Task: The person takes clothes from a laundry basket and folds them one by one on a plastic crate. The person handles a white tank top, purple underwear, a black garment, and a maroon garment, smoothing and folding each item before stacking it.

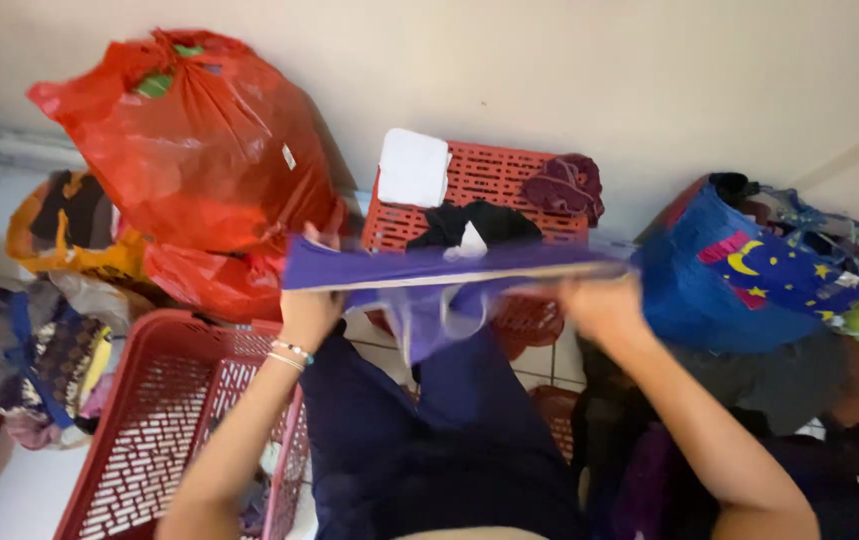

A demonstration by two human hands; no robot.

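A purple garment (419, 268) is stretched out flat between both hands at chest height, part of it hanging down in the middle. My left hand (311, 300), with a beaded bracelet at the wrist, grips its left end. My right hand (599, 302) is blurred and holds the right end. Below the cloth are my legs in dark blue trousers (429, 430).
A red plastic basket (164, 400) stands at the lower left. Another red basket (489, 180) lies ahead with a white item, black cloth and maroon cloth on it. Tied red plastic bags (189, 140) sit at the left, a blue starry bag (759, 270) at the right.
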